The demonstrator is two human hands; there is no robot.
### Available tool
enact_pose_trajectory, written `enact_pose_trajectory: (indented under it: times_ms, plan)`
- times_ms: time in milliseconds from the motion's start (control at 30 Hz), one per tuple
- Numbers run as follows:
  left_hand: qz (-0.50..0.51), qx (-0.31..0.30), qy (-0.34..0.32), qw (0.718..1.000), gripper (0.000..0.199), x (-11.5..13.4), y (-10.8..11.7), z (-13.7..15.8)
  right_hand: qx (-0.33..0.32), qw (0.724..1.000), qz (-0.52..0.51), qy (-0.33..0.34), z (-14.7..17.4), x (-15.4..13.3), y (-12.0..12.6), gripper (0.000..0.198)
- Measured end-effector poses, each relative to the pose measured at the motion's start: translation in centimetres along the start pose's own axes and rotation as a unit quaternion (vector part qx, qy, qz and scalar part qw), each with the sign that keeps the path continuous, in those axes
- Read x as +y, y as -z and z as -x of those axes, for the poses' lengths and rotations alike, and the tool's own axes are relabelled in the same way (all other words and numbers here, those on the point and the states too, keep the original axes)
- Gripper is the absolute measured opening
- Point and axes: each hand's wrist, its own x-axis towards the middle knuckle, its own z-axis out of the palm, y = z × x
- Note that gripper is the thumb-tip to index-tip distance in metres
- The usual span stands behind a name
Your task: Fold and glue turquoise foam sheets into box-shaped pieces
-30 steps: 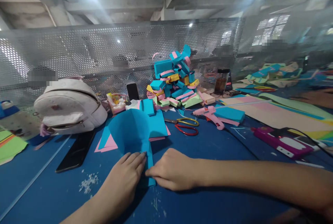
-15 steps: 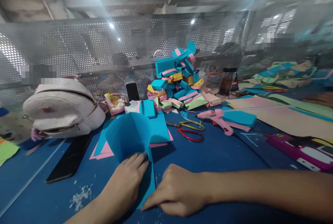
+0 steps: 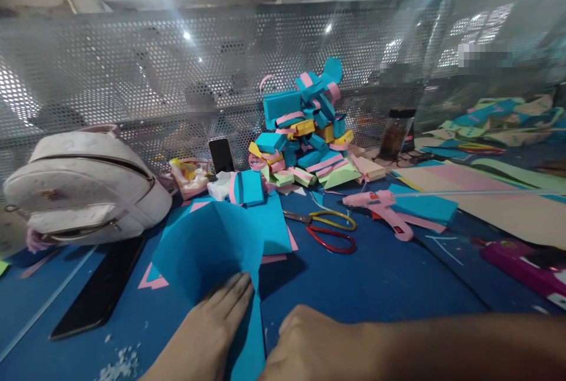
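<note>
A sheet of blue paper (image 3: 207, 239) is bent over, its far part curling up and its narrow near part flat on the table. My left hand (image 3: 221, 316) lies on the sheet inside the curl, fingers stretched out and close together. At the right edge of the near part is my right hand (image 3: 305, 340), fingers curled; the bottom of the picture cuts off its fingertips, so anything in them is hidden. Behind the curl lie more blue sheets (image 3: 276, 233) and pink sheets (image 3: 152, 278), with a small blue paper box (image 3: 248, 187) on top.
Scissors (image 3: 325, 229) and a pink glue gun (image 3: 384, 207) lie to the right, with a purple device (image 3: 522, 263) farther out. A pile of folded paper boxes (image 3: 305, 133) stands behind. On the left are a white backpack (image 3: 88, 186) and a black phone (image 3: 101, 292).
My right hand has moved toward me along the paper's edge, down to the picture's bottom. My left hand stays on the sheet. The view has shifted slightly, and the curl looks wider.
</note>
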Motion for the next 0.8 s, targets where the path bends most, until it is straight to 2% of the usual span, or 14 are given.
enact_pose_trajectory:
  times_ms: [167,333,500,800]
  plan:
    - [-0.016,-0.023,-0.010,1.000,0.077,-0.2,0.8,-0.1,0.004,1.000,0.014,0.002,0.0,0.4,-0.7,0.036]
    - [-0.019,-0.039,-0.006,0.999,0.077,-0.1,0.9,0.0,-0.006,1.000,0.003,-0.002,-0.2,-0.1,0.0,0.033]
    - [-0.036,-0.063,-0.006,0.997,0.077,0.5,1.9,-0.5,-0.012,1.000,-0.014,-0.010,-0.3,-0.6,0.7,0.029]
    - [-0.069,-0.106,-0.027,0.992,0.070,1.6,3.1,-1.0,0.006,0.999,-0.037,-0.005,0.0,-0.5,0.3,0.031]
